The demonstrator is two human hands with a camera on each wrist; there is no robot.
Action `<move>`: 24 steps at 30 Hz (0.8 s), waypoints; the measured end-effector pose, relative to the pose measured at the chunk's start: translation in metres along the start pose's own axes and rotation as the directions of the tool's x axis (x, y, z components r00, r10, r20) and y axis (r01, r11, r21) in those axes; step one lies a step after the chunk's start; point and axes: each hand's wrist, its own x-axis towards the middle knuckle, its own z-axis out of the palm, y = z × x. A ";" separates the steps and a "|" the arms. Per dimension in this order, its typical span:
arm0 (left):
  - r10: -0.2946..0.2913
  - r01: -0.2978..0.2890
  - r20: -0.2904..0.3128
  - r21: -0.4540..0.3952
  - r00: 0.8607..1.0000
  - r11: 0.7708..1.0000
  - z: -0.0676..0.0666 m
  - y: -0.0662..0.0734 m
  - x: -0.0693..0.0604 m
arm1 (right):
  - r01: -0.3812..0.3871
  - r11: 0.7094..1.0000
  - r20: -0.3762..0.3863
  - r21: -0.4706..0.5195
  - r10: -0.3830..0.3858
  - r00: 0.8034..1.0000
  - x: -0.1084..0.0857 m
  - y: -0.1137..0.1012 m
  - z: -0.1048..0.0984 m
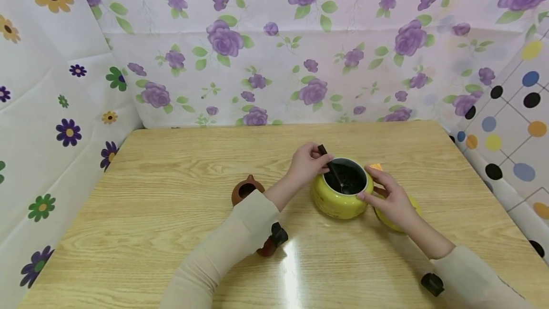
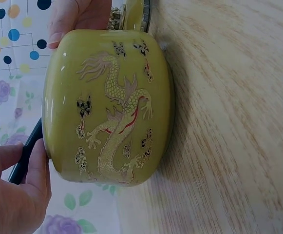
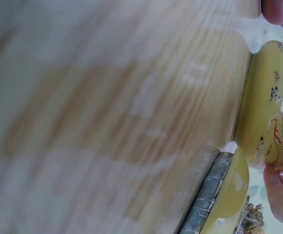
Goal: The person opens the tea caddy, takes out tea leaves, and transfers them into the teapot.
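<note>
A glossy yellow jar [image 1: 340, 208] with a dragon design [image 2: 124, 114] stands upright on the table, its round mouth uncovered and its inside dark. My left hand [image 1: 305, 165] pinches the black handle of a spoon [image 1: 336, 173] at the jar's left rim; the spoon's bowl end is down inside. Against the jar's right side, my right hand [image 1: 393, 200] grips it, thumb near the front of the rim and fingers farther back. A yellow lid [image 3: 231, 190] with a patterned band lies beside the jar, partly hidden under my right hand in the head view.
A small brown clay pot [image 1: 236, 193] with a spout sits left of the jar, partly behind my left sleeve. Nearer me lies a reddish-brown object [image 1: 267, 249], mostly covered by the sleeve and a black wrist device [image 1: 279, 234]. A small orange piece [image 1: 376, 166] shows behind my right hand.
</note>
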 end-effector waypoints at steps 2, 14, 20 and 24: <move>-0.016 0.016 -0.004 -0.020 1.000 1.000 -0.001 0.001 0.000 | 0.004 1.000 -0.002 0.005 -0.004 1.000 0.000 0.000 0.000; -0.021 0.019 -0.037 -0.063 0.999 0.998 -0.006 0.000 0.005 | -0.007 1.000 0.009 0.004 0.007 1.000 0.000 -0.001 0.000; -0.030 0.025 -0.059 -0.092 0.998 0.995 -0.008 0.002 0.007 | 0.000 1.000 0.001 0.009 0.000 1.000 0.000 0.000 0.000; -0.036 0.029 -0.065 -0.108 0.997 0.994 -0.010 0.002 0.008 | 0.001 1.000 -0.002 0.009 -0.001 1.000 0.000 0.001 0.000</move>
